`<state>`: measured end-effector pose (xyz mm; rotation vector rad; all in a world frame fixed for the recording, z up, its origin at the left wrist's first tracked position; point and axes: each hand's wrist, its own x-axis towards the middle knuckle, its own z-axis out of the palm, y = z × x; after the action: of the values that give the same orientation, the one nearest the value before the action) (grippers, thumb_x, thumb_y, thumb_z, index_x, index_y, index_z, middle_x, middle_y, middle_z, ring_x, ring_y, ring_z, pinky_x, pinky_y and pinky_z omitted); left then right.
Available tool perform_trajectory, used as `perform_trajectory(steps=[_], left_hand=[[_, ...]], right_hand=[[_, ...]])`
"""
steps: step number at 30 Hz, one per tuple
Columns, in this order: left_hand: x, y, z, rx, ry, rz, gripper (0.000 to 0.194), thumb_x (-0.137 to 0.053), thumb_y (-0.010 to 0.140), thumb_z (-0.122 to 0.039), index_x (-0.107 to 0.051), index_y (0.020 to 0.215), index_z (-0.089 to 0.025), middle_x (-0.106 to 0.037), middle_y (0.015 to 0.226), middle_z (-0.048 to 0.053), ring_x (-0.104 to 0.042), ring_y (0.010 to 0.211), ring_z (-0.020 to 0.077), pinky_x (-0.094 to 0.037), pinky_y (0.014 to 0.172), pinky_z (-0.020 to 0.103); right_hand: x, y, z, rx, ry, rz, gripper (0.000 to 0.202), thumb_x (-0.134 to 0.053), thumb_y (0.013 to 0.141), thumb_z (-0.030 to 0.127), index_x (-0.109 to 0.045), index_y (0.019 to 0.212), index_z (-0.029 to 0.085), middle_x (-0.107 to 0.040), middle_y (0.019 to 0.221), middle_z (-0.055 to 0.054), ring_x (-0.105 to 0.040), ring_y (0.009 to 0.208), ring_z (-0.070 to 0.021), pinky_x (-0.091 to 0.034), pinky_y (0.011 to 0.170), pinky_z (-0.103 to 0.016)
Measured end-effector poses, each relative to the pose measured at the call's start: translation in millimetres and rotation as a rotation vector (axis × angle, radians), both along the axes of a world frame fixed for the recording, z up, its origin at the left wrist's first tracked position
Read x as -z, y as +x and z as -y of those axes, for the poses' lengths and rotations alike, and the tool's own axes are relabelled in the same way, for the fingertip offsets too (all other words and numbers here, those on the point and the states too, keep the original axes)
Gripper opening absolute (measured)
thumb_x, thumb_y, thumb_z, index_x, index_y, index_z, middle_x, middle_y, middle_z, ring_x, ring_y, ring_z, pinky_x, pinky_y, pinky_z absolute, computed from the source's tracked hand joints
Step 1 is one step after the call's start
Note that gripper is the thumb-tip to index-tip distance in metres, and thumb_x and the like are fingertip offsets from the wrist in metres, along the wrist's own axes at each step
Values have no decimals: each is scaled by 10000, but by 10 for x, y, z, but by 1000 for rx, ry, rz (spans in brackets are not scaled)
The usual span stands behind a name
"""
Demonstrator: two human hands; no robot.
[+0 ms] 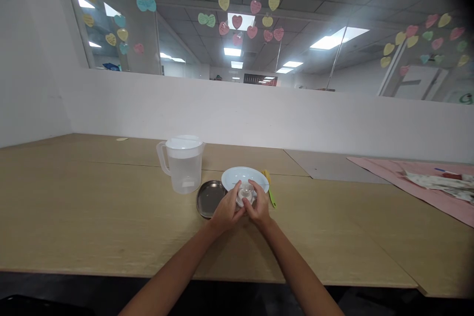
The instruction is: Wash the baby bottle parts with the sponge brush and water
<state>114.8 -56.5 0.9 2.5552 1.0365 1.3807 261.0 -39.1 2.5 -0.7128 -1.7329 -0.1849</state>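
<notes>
My left hand point(225, 211) and my right hand point(260, 207) meet in front of me, closed around a small round white piece with a clear top point(246, 192). The fingers cover its sides, and I cannot make out its exact kind. Just behind it stands a white bowl point(240, 172), its near rim partly hidden by my hands. To the left lies a shallow metal tray point(210, 199), close to my left hand. A brush with yellow bristles and a green handle point(272, 197) leans by the bowl's right side.
A clear lidded plastic pitcher point(184, 170) stands left of the tray, its handle pointing left. A pink cloth point(392, 170) with several items on it covers the wooden table's point(111, 217) right end. Behind rise a white wall and a window with heart-shaped notes.
</notes>
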Motion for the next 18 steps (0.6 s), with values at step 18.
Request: perform_trajectory(steps=[18], left_hand=[[-20, 51, 30, -27, 58, -38, 598, -350, 862, -386, -143, 1348, -104, -468, 1232, 183, -476, 1118, 234, -412, 910, 381]], right_hand=[[9, -17, -4, -119, -139, -182, 386, -460, 773, 365, -441, 1106, 171, -572, 970, -78, -563, 847, -209, -458, 745, -358]])
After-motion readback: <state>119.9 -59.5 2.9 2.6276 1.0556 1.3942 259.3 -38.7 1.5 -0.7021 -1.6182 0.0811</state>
